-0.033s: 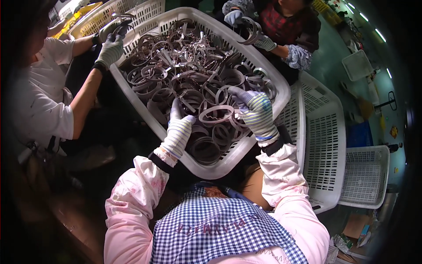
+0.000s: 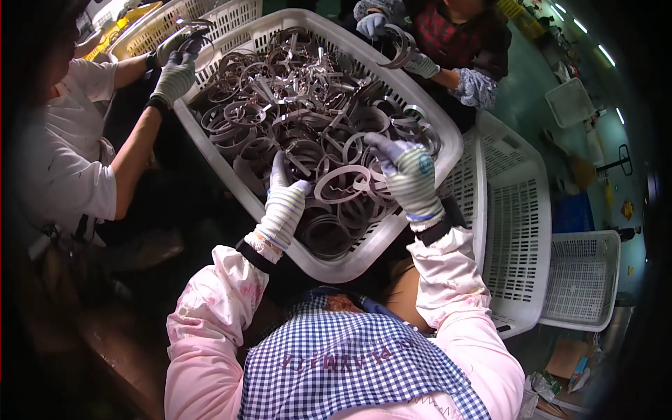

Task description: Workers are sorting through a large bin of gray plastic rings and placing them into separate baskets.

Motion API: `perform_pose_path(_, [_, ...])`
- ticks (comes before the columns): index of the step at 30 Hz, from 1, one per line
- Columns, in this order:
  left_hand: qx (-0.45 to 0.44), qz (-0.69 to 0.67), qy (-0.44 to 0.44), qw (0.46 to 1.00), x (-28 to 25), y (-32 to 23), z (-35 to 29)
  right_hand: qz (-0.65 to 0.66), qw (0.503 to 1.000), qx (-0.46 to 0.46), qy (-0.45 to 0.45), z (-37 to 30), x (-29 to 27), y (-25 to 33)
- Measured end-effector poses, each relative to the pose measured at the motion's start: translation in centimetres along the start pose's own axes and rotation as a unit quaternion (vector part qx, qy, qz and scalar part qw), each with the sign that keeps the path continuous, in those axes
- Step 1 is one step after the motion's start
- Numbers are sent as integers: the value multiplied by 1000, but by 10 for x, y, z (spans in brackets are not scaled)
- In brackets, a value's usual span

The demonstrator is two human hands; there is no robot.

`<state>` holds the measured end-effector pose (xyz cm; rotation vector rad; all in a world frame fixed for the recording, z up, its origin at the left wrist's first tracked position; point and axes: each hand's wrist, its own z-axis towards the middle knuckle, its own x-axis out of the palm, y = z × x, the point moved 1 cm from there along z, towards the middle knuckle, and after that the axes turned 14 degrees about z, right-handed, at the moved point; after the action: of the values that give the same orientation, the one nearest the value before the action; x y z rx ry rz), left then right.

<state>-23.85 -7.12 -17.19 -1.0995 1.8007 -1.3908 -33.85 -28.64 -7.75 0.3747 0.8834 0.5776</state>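
Note:
Both my hands wear striped knit gloves with pale purple fingers over a heap of flat grey metal rings [image 2: 308, 150] in a white plastic basket [image 2: 353, 269]. My left hand [image 2: 283, 206] is at the near left rim, open, thumb and forefinger apart with nothing seen between them; its other fingers are hidden. My right hand [image 2: 409, 178] is over the near right part, fingers bent inward. Against its inner side a paler ring [image 2: 343, 183] with a thin wavy strip inside is tilted up; it seems gripped there, though the contact is partly hidden.
A person at left [image 2: 175, 80] and another across the basket [image 2: 420, 63] each handle a ring in gloved hands. White slotted baskets [image 2: 518, 231] stand at my right, and another [image 2: 224, 21] at the far left. Cardboard and scraps [image 2: 567, 360] lie at lower right.
The pale ring has tipped and its rounder face shows more. My right hand's fingers have shifted slightly; my left hand is nearly still.

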Motion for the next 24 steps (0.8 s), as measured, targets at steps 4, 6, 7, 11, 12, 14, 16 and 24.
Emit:
perform_pose_path(4, [-31, -105, 53, 993, 19, -22, -16, 5, 993, 77, -85, -18, 5, -44])
perform_pose_path(6, [85, 17, 4, 996, 4, 17, 2, -12, 993, 61, -100, -6, 3, -26])
perform_pose_path(7, [100, 31, 12, 994, 5, 15, -1, 16, 991, 83, -102, -3, -3, -16])
perform_pose_path(11, [95, 14, 38, 995, 14, 0, -9, 19, 990, -99, -101, -1, -10, 3])
perform_pose_path(12, [97, 7, 40, 994, 13, 1, -9, 20, 990, -100, -101, -1, -4, 2])
perform_pose_path(14, [119, 45, 47, 991, 10, 3, -8, 227, 957, 76, -167, -11, 12, -14])
perform_pose_path(16, [147, 83, 58, 984, 9, -1, -5, 299, 931, 115, -173, -17, 15, -37])
perform_pose_path(24, [276, 258, 23, 925, 1, -33, -13, 695, 666, 163, -216, -20, 32, -39])
